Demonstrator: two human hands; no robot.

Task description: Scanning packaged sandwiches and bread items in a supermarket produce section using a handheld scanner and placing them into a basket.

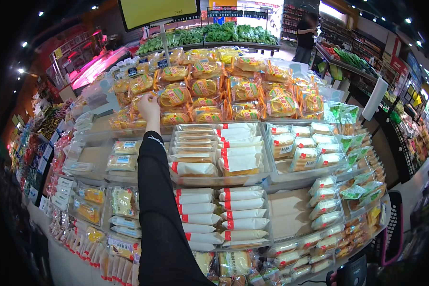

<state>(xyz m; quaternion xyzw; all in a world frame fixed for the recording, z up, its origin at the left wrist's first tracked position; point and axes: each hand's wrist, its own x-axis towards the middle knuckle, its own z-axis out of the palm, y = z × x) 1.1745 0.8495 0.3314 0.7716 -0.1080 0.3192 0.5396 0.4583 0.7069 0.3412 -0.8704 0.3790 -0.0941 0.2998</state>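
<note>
My left hand reaches far forward in a black sleeve over the bread display. Its fingers curl against a bread packet in orange-edged clear wrap; the hand hides whether they grip it. Stacks of similar round wrapped breads rise just to its right. Below the wrist, a clear bin holds rows of white packets with red marks. At the bottom right edge, only some fingers of my right hand show, around a black handheld device with a cable.
Two wrapped cakes lie left of my sleeve. Sliced sandwich packs fill a bin on the right. A black basket with a pink rim stands beside the display. A sign on a pole rises ahead. A person stands beyond, near vegetable stands.
</note>
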